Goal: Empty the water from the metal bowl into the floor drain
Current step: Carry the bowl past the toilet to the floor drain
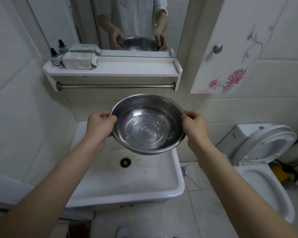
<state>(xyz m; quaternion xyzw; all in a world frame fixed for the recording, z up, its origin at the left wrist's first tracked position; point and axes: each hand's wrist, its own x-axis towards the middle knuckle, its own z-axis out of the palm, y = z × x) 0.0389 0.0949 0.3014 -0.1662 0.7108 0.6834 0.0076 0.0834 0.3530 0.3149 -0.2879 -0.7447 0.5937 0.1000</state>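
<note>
The metal bowl [147,124] is held in the air above the back part of a white sink [127,193], with its opening facing up and roughly level. It holds a shallow layer of clear water with small pale flecks in it. The left hand [100,125] grasps the bowl's left rim, thumb curled over the edge and fingers wrapped beneath the outer wall. The right hand [194,126] grasps the opposite rim in a pinch, with the fingertips at the edge. Both forearms reach forward from the bottom corners of the view.

Under the bowl, the sink's own drain hole [125,162] shows in the stained basin. The floor drain [184,171] is a small square grate set in the tiled floor just beside the sink's right edge, between the sink and the toilet [258,184]. It lies lower and to the right of the bowl, well apart from it. The toilet's lid [268,143] stands raised against the tank.

On the wall above the sink a white shelf [120,70] carries a small dark-capped bottle [55,57] and a pale box [77,61] at its left end. A metal towel bar [115,86] runs below it. A mirror [136,14] over the shelf reflects the bowl and both hands. To the right hangs a white cabinet door [234,31] with pink flowers and a round knob [218,48].
</note>
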